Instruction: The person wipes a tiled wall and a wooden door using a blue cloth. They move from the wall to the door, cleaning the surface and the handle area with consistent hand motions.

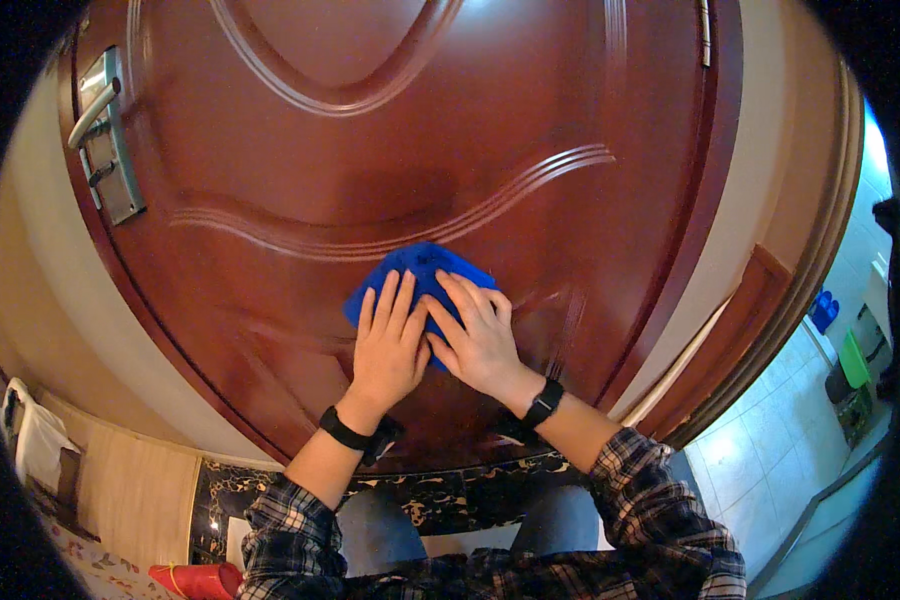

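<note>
A blue cloth (426, 261) lies spread against the lower middle of a dark red, glossy door (375, 180), just under its wavy moulding. My left hand (391, 341) presses on the cloth's left part, palm down, with the fingers pointing up the door. My right hand (476, 330) presses on the right part, its fingers angled up and to the left. The two hands nearly meet in the middle, and neither is seen to grip the cloth. Black bands circle both wrists.
A metal door handle (94, 112) is at the upper left. Below the door runs a black marble-patterned threshold (450, 499). A red object (199, 580) lies at the lower left, near wooden flooring (139, 487). At the right, a tiled floor (757, 442) shows beyond a wooden frame.
</note>
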